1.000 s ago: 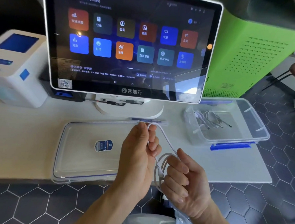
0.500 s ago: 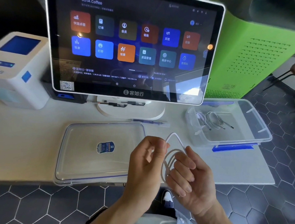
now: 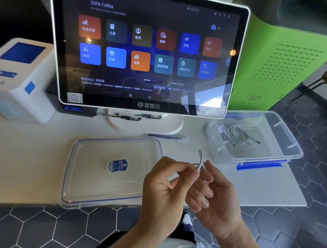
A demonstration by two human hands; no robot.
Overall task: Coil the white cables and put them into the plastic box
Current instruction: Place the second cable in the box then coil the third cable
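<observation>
Head view, hands: the left hand [image 3: 167,187] and right hand [image 3: 216,193] meet at 6 o'clock, just off the near edge of the table [image 3: 26,164].
Left hand: thumb and forefinger are curled and pinch the white cable [image 3: 200,161]; the other fingers are folded under.
Right hand: fingers are loosely curled round the gathered turns, of which most are hidden in the palm.
White cable: only a short loop stands up between the two hands, at 12 o'clock from the knuckles.
Change: a second ago a long strand ran up from the left hand and wide loops hung open; now the loops are drawn small and tight, and the hands have closed together.
Meaning (judged): the coiling of this cable is nearly finished; what remains is to carry it over and put it in.
Plastic box [image 3: 291,148]: at 2 o'clock from the hands, open, on the table; it already holds coiled cables [image 3: 235,134] at its left end.
Lid [image 3: 93,177]: at 9 o'clock from the hands, lying flat, with a blue label [image 3: 117,165] at its middle.
Pen [image 3: 166,136]: at 12 o'clock, between lid and screen stand.
Touchscreen [image 3: 147,53]: behind, upright at 12 o'clock.
Printer [image 3: 20,80]: at 10 o'clock.
Green cabinet [image 3: 293,54]: at 1 o'clock, behind the box.
</observation>
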